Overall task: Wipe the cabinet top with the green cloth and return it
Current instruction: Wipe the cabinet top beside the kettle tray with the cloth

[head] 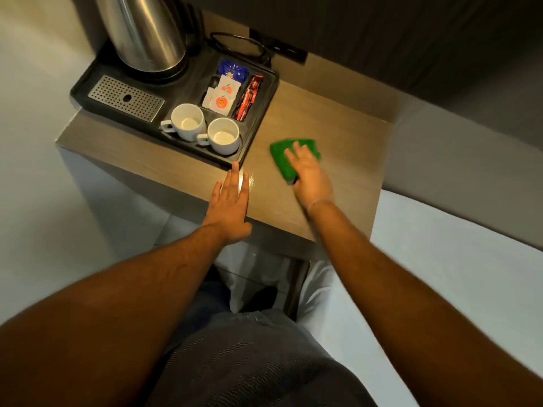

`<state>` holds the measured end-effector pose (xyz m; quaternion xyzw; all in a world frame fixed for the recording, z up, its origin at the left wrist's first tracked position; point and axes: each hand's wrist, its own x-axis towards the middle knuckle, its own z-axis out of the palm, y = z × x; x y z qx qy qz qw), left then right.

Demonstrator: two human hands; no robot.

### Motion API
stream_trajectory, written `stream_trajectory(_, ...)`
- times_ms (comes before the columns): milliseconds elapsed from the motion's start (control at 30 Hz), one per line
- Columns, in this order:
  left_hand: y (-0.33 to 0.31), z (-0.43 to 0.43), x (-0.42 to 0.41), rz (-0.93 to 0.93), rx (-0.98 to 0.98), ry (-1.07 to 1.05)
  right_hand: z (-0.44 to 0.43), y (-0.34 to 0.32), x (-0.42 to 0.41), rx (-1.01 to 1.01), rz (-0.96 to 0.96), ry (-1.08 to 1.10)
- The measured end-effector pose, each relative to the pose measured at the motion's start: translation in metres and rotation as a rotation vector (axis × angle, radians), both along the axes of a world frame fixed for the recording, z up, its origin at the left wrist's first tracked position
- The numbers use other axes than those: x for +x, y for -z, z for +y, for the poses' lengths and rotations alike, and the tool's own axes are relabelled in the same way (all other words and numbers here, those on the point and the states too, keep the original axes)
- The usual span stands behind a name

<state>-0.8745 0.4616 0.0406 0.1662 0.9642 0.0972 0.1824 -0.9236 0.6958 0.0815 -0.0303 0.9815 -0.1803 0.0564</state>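
A folded green cloth (281,154) lies flat on the wooden cabinet top (332,136), right of the tray. My right hand (308,171) presses down on the cloth, fingers spread over it, and covers its near half. My left hand (230,201) rests flat on the cabinet's front edge with fingers straight and nothing in it, its fingertips just short of the tray's near corner.
A black tray (258,124) fills the cabinet's left half, holding a steel kettle (144,27), a metal drip grille (126,98), two white cups (205,130) and sachets (232,89). A black cable (244,42) loops behind. White bedding (455,274) lies at the right.
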Motion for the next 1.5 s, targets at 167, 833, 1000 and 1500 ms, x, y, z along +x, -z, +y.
stream_trajectory(167,-0.005,0.000,-0.001,-0.023,-0.071,0.036,0.101,-0.009,-0.006,0.028,-0.063,0.440)
stream_trajectory(833,-0.032,-0.024,0.010,0.172,0.064,0.014,-0.093,-0.019,0.094,-0.041,0.114,0.230)
stream_trajectory(1000,-0.072,-0.060,-0.006,0.367,0.093,-0.022,-0.131,-0.058,0.060,-0.119,0.279,0.074)
stream_trajectory(1500,-0.107,-0.262,0.180,0.308,-0.194,-0.792,-0.351,-0.077,0.116,-0.367,0.245,-0.420)
